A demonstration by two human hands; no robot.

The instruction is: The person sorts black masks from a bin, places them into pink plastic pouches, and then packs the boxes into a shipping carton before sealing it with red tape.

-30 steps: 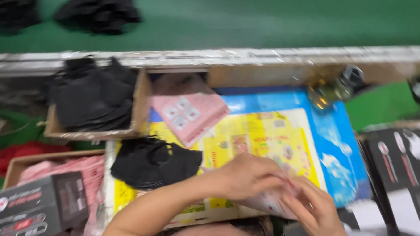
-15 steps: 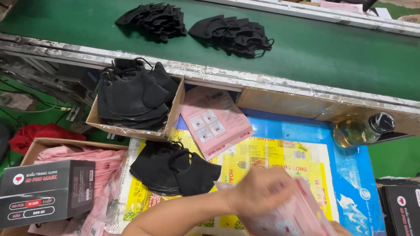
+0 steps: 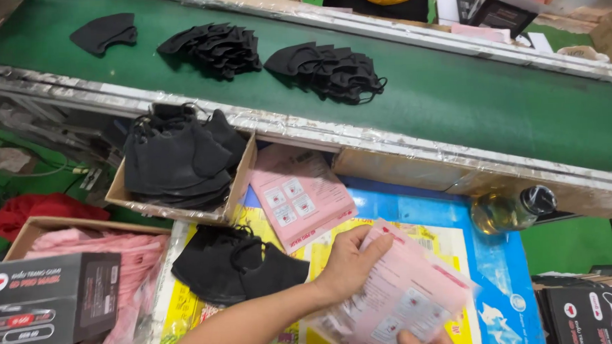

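Holding a pink packet (image 3: 401, 292) in both grips, left hand (image 3: 348, 263) and right hand (image 3: 423, 340); its long axis slants down-left.

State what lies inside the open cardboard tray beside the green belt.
The cardboard tray holds a stack of black masks. Its floor, and anything under the masks, is covered.

The work table (image 3: 494, 301), covered with blue and yellow printed sheeting, carries a loose pile of black masks (image 3: 234, 268) just left of the left hand's fingers (image 3: 364, 248). A pink packet (image 3: 299, 200) lies just beyond those fingertips, beside a cardboard tray of black masks (image 3: 178, 164). A glass bottle (image 3: 514, 210) lies on its side to their right. Further off, the green conveyor belt (image 3: 468, 96) bears three heaps of black masks (image 3: 329, 71).
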